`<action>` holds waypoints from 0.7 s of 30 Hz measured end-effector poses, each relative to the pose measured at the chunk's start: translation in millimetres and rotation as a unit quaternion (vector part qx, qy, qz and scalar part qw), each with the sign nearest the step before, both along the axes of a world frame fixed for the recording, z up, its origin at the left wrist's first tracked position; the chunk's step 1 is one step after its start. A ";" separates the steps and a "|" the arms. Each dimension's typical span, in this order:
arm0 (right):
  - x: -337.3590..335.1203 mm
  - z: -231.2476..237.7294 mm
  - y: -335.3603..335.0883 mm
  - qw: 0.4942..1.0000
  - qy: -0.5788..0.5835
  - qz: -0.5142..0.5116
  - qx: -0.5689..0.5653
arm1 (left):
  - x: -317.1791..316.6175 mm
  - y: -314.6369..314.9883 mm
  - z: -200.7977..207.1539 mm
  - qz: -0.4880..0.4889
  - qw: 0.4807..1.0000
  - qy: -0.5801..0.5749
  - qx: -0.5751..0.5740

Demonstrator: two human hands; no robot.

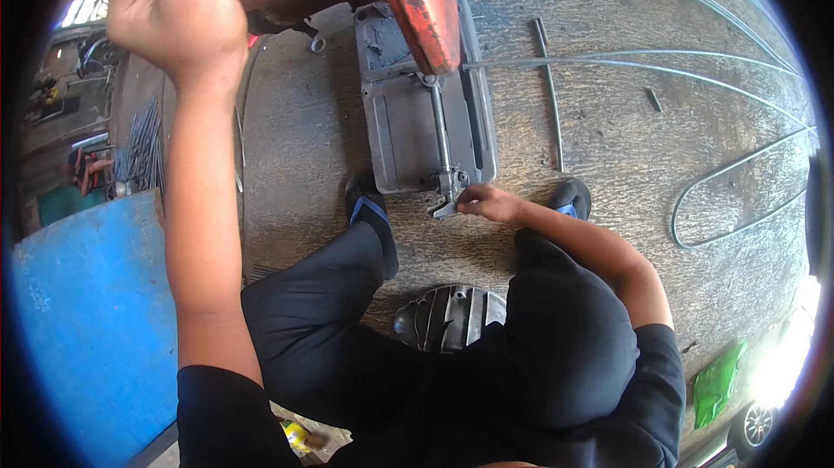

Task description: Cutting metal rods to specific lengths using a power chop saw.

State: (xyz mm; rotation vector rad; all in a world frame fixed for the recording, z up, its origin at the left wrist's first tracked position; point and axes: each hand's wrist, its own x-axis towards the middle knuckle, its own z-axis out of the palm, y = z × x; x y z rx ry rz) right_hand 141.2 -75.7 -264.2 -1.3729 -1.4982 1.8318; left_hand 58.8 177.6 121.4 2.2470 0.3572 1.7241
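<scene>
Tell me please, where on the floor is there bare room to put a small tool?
Bare floor lies left of the machine base, beyond the left foot, and between the straight rod and looped rod, nearer than the short piece. It is crowded between the feet, where the right hand holds the vise lever.

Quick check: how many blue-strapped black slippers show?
2. One black slipper with blue strap sits beside the near-left corner of the grey metal base; the other is right of the bare right hand. Both are partly covered.
</scene>
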 end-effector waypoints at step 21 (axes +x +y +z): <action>0.4 37.9 3.6 0.998 0.005 0.019 -0.059 | 4.8 8.7 0.0 0.006 0.995 -0.095 -0.022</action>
